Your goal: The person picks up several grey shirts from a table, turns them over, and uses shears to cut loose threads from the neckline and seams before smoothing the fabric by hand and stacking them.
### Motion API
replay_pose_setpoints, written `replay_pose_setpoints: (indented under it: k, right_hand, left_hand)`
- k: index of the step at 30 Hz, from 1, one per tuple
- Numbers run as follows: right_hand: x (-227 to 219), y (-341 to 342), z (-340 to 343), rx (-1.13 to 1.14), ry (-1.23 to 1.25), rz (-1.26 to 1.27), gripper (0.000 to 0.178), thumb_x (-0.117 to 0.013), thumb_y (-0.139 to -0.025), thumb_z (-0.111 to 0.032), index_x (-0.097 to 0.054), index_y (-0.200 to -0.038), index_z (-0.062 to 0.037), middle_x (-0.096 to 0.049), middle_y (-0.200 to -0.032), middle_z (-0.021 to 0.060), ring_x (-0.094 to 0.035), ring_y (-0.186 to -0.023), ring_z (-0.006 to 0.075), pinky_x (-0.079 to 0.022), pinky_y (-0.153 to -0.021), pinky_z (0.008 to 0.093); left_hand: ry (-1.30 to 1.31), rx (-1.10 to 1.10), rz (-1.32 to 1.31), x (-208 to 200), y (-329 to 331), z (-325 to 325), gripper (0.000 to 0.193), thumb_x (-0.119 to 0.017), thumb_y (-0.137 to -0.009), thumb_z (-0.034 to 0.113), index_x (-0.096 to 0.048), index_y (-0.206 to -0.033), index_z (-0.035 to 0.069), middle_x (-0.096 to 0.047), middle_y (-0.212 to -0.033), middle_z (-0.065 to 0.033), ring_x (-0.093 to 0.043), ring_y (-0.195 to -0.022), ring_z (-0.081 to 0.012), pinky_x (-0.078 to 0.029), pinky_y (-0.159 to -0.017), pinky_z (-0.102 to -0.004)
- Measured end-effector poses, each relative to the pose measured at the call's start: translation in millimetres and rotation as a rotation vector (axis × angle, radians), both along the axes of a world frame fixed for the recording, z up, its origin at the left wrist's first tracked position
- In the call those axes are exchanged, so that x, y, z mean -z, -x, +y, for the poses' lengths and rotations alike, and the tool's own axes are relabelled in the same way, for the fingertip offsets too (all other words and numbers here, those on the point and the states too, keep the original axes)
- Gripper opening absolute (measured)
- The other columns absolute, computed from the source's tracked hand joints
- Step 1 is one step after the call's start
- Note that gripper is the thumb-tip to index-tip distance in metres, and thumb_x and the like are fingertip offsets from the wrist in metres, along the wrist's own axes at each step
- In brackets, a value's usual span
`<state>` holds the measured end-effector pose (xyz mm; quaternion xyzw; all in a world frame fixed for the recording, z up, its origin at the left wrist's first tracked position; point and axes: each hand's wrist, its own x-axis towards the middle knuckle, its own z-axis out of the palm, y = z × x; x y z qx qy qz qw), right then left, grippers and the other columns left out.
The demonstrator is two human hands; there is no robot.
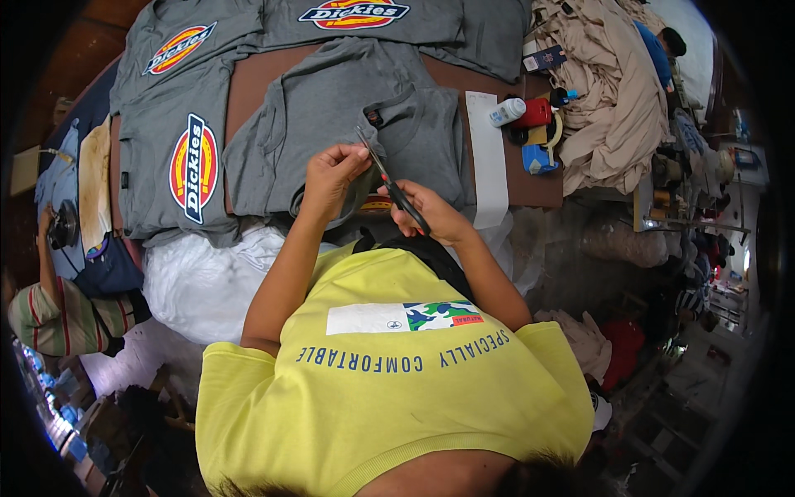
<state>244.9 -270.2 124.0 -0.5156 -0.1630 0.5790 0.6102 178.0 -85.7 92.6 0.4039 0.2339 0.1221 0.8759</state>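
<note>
From my remote seat I see the crumpled dark-grey cotton T-shirt (306, 112) in front of the wearer. The left hand (338, 172) has thumb and fingers pinched together, seemingly on a bit of its cloth; the right hand (432, 211) is closed round the black-handled metal scissors (399, 197), blades tilted toward the neckline. I cannot tell whether anything lies between the blades.

My main worry is a nick in the shirt, since loose folds bunch right beside the blades. The left fingertips sit against the steel too, so a slip could cut skin. The small black neck label (374, 118) is near the points and might get caught.

The shirt rests on a brown tabletop (246, 87). Left of it lies a grey shirt with a colourful badge (170, 149); just right, a long white paper strip (487, 161), then a white-capped bottle (507, 112) and a blue tape dispenser (540, 156). Farther right is a heap of beige fabric (613, 99); well left of the shirt, a co-worker in a striped top (62, 323).
</note>
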Motion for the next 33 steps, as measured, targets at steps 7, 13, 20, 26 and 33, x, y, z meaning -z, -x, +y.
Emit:
replay_pose_setpoints:
  k: [7, 13, 20, 26, 33]
  right_hand:
    - [-2, 3, 0, 0.051, 0.030, 0.006, 0.048, -0.071, -0.075, -0.019, -0.048, -0.113, -0.0028, -0.048, -0.065, -0.0025, -0.041, -0.047, 0.0051, -0.032, -0.043, 0.0183]
    - [-6, 5, 0, 0.062, 0.069, -0.025, 0.045, -0.072, -0.074, -0.017, -0.050, -0.111, -0.0023, -0.049, -0.066, -0.0024, -0.039, -0.046, 0.0041, -0.030, -0.041, 0.0175]
    - [-1, 8, -3, 0.084, 0.062, 0.012, 0.041, -0.070, -0.075, -0.012, -0.050, -0.110, -0.0026, -0.051, -0.066, -0.0019, -0.040, -0.043, 0.0036, -0.029, -0.038, 0.0169]
    - [11, 0, -20, 0.231, 0.081, -0.040, 0.039, -0.062, -0.078, -0.006, -0.049, -0.115, -0.0043, -0.061, -0.075, 0.0050, -0.050, -0.045, 0.0066, -0.035, -0.039, 0.0168]
    - [47, -82, -139, 0.514, 0.502, -1.350, 0.056, -0.049, -0.072, 0.008, -0.042, -0.126, -0.0086, -0.058, -0.105, 0.0169, -0.060, -0.088, 0.0255, -0.045, -0.076, 0.0307]
  left_hand:
    - [-0.014, 0.035, -0.022, -1, 1, -1, 0.009, -0.061, -0.082, 0.007, -0.060, -0.087, -0.001, -0.061, -0.087, -0.0048, -0.059, -0.080, -0.0113, -0.047, -0.077, -0.0231]
    - [-0.023, 0.043, -0.007, -2, 3, -1, 0.010, -0.062, -0.082, 0.009, -0.060, -0.087, 0.000, -0.061, -0.088, -0.0051, -0.059, -0.080, -0.0116, -0.048, -0.078, -0.0237]
    - [-0.041, 0.051, 0.025, -7, 4, -4, 0.012, -0.062, -0.082, 0.010, -0.059, -0.087, -0.001, -0.061, -0.088, -0.0064, -0.059, -0.081, -0.0123, -0.048, -0.079, -0.0242]
    - [-0.010, 0.044, -0.037, -7, 3, -7, 0.012, -0.061, -0.083, 0.010, -0.058, -0.086, -0.002, -0.058, -0.101, -0.0127, -0.060, -0.088, -0.0160, -0.048, -0.082, -0.0249]
    - [-0.094, 0.041, -0.016, -15, 13, 0, 0.014, -0.058, -0.084, 0.015, -0.058, -0.085, 0.001, -0.057, -0.108, -0.0141, -0.060, -0.091, -0.0185, -0.047, -0.082, -0.0270]
